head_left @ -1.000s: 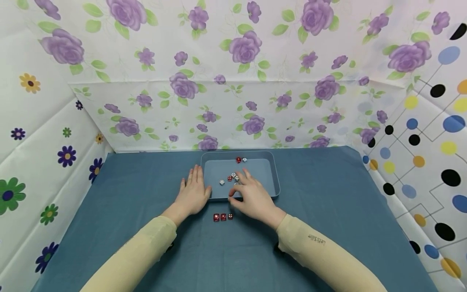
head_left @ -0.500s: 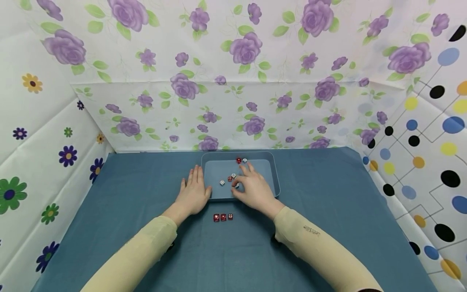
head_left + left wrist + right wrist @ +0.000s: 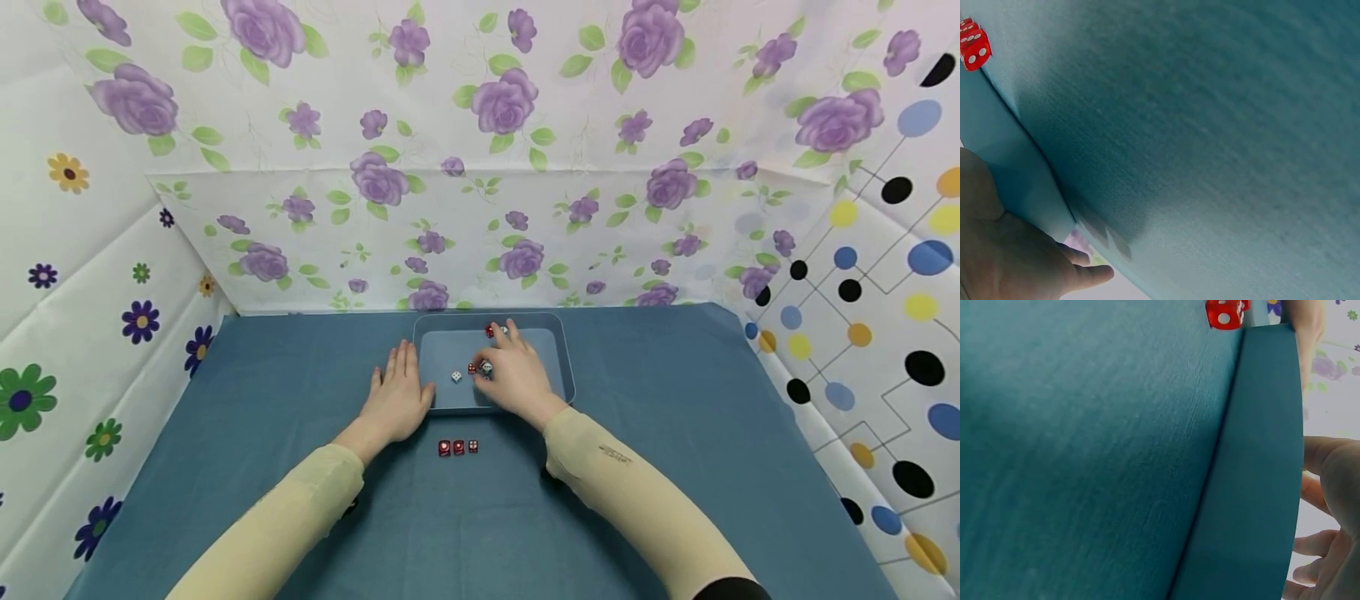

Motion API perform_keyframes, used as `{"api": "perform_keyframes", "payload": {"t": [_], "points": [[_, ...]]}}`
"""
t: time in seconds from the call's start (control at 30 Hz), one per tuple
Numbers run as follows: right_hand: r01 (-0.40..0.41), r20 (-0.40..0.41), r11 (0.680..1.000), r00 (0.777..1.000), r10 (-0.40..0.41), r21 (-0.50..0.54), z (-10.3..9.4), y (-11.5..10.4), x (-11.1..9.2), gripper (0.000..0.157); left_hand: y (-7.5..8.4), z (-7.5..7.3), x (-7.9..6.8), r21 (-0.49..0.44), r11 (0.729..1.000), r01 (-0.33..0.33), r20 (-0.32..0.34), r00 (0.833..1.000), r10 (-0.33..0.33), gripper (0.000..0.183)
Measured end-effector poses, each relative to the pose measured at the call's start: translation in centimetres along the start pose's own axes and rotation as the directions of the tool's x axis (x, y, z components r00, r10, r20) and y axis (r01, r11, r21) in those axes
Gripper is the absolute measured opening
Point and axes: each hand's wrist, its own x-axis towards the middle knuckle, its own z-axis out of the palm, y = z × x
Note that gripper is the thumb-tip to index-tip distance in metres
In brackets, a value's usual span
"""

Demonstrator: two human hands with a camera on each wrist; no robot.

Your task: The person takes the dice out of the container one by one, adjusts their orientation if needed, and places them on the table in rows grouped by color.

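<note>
A blue tray (image 3: 555,358) holds red and white dice. My right hand (image 3: 517,375) hangs over the tray's right half, thumb and index finger parted in a curve. White dice (image 3: 486,367) show in that gap, and a red die (image 3: 472,368) sits right at the fingertips. Another red die (image 3: 490,331) lies near the back wall, partly behind the other fingers. My left hand (image 3: 396,396) lies along the tray's left side with straight fingers, its thumb at the rim. In the right wrist view, the tray wall (image 3: 1247,462) hides the right fingertips.
Three red dice (image 3: 459,447) stand in a row on the blue cloth (image 3: 480,533) before the tray. A single white die (image 3: 456,377) sits in the tray's left half. Patterned sheets (image 3: 420,133) enclose the back and sides.
My right hand has moved forward and slightly left, from the tray's front wall to the middle dice. The left hand and the row of red dice stay put.
</note>
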Motion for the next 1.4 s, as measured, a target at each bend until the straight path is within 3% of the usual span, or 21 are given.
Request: {"api": "perform_keyframes", "payload": {"t": [0.63, 1.4], "points": [[-0.01, 0.039, 0.991, 0.999, 0.016, -0.134, 0.9, -0.8, 1.8, 0.017, -0.1, 0.1, 0.3, -0.002, 1.0, 0.002, 0.012, 1.0, -0.002, 0.083], [0.043, -0.008, 0.971, 0.999, -0.046, -0.234, 1.8, -0.9, 1.6, 0.009, -0.2, 0.1, 0.3, -0.001, 1.0, -0.003, 0.002, 1.0, 0.003, 0.083]]}}
